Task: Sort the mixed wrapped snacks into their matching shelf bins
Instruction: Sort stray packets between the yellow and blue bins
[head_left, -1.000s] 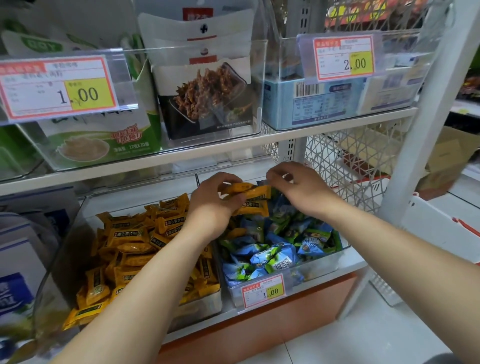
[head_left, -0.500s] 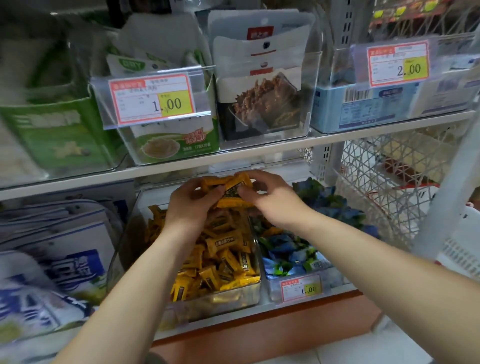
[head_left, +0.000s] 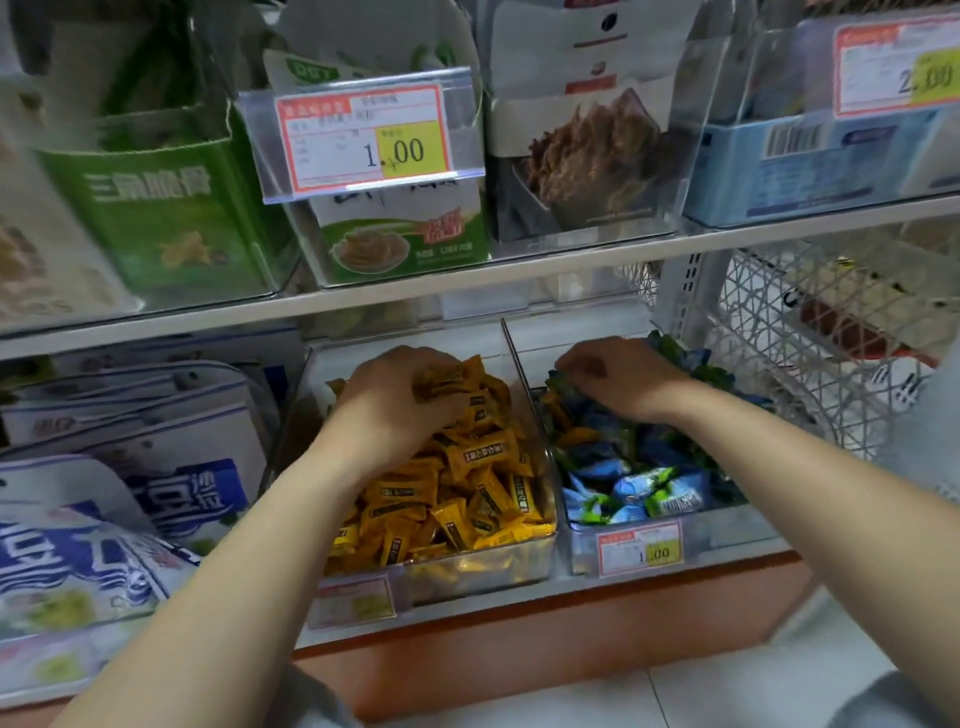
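The left hand (head_left: 389, 410) is gripping a few yellow snacks (head_left: 447, 382) in its curled fingers, hovering just above the heap in the left bin (head_left: 467, 571). The right hand (head_left: 623, 382) is reaching into the right bin (head_left: 727, 530), its fingers curling down among the blue snacks (head_left: 644, 488). Whether it is holding any, I cannot tell. Both bins are sitting side by side on the lower shelf (head_left: 467, 603).

Left clear bin (head_left: 498, 574): heaped with yellow snacks (head_left: 467, 499), dark-labelled wrappers lying every way. Right clear bin (head_left: 737, 535), just beside it: blue-green snacks (head_left: 649, 488) piled likewise, with a few stray yellow pieces (head_left: 569, 434) by the dividing wall.
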